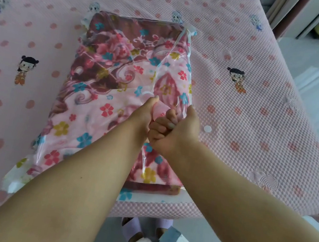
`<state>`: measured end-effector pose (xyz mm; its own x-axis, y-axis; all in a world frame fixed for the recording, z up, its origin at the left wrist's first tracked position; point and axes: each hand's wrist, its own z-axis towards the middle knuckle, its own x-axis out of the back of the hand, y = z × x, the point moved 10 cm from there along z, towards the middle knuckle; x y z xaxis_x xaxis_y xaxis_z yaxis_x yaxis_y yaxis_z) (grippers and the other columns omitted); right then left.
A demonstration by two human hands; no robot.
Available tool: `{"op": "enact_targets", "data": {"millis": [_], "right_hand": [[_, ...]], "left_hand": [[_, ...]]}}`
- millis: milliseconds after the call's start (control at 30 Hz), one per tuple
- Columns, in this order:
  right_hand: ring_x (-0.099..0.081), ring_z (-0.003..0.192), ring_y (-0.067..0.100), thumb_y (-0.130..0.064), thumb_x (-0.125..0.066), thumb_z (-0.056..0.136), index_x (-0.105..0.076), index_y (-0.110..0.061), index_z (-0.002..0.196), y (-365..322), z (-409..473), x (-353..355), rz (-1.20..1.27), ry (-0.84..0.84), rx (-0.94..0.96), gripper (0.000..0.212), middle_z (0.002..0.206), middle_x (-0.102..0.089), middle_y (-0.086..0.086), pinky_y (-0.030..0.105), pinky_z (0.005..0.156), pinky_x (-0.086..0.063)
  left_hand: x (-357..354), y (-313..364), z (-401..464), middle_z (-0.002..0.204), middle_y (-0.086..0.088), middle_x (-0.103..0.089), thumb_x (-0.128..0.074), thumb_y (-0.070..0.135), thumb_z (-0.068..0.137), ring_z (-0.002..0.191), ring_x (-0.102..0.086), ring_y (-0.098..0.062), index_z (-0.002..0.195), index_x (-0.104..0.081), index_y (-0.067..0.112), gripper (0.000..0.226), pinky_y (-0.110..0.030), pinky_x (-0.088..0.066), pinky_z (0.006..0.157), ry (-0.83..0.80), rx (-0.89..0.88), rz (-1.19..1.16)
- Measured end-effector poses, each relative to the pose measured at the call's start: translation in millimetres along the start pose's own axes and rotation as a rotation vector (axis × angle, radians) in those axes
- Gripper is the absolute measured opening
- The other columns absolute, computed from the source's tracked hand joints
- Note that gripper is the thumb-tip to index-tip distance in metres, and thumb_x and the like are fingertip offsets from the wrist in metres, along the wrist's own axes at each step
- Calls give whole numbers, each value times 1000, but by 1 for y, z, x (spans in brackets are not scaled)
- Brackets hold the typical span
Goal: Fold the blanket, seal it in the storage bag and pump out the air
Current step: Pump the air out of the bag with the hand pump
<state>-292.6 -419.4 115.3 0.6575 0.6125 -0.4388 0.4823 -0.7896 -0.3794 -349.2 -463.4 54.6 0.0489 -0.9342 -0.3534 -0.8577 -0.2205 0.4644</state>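
A pink bed with dots and small cartoon figures fills the view and lies under both hands. On it, stretching away from the hands and also back toward the person beneath the forearms, lies the folded flowered blanket, already inside the clear storage bag; the bag's plastic wrinkles over the top and its near edge lies flat on the bed below the forearms. The right hand is curled into a fist on top of the blanket, gripping a bunch of the bag's plastic. The left hand sits touching it on the left, fingers curled down and pinching the same gathered plastic. Just right of the right hand a small white disc rests on the bed.
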Motion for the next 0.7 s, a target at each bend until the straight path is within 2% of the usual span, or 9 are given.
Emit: {"op": "enact_targets", "data": {"millis": [67,133,167,300,367,433,500,567,700], "right_hand": [[-17,46,11,-64,-33,91,-28,-18,47,-15,-4,9,-122,-62,142,64,48,-19,-5,20,46,-11],[-19,46,10,-62,-34,90,-27,-18,48,3,-32,10,-34,-150,45,62,48,-19,-5,20,46,-11],[-19,45,10,-62,-36,90,-26,-18,48,14,-49,10,28,-149,-31,61,47,-19,-5,20,45,-11],[-17,46,10,-64,-34,90,-27,-18,46,3,-31,12,59,-66,-7,63,45,-19,-5,20,48,-9],[-17,45,11,-66,-31,90,-28,-19,46,-2,-4,-4,26,-3,-2,65,46,-19,-5,19,47,-9],[-17,42,11,-66,-29,91,-28,-19,46,-17,7,1,-107,-18,122,65,46,-19,-5,18,45,-11],[-17,43,11,-63,-29,92,-27,-19,46,-11,-7,2,-107,-131,152,63,46,-18,-5,18,45,-11],[-17,45,10,-62,-29,91,-26,-18,47,10,-32,4,3,-166,-11,62,47,-17,-5,18,45,-11],[-19,43,10,-65,-28,91,-28,-18,46,2,-25,8,78,-102,-3,65,45,-19,-5,18,46,-11]], "left_hand": [[2,0,2,48,1,-55,-47,60,89,31,-47,-7,60,-59,10,59,-9,-34,33,35,1,-24],[19,2,3,61,3,-60,-56,58,85,45,-52,-7,82,-60,16,42,-14,-37,39,166,-36,24],[25,4,3,57,6,-58,-58,56,85,48,-48,-7,83,-58,20,36,-15,-34,41,207,-58,36],[18,10,4,56,5,-53,-52,57,88,38,-46,-5,89,-61,19,39,-10,-32,37,165,-63,69],[-4,7,-2,44,3,-48,-40,55,94,25,-40,-5,68,-58,11,55,-6,-28,30,0,-14,54],[-9,7,-1,36,4,-44,-32,51,96,22,-36,-5,55,-50,11,60,-6,-23,26,-51,-19,60],[5,5,2,50,2,-55,-44,58,90,33,-48,-6,68,-56,13,51,-9,-33,32,44,-22,69],[24,7,8,66,3,-59,-56,59,84,48,-54,-8,85,-59,18,40,-13,-37,38,183,-59,41],[22,13,6,55,3,-56,-56,56,85,38,-53,-8,79,-60,17,39,-17,-36,43,193,-82,66]]}}
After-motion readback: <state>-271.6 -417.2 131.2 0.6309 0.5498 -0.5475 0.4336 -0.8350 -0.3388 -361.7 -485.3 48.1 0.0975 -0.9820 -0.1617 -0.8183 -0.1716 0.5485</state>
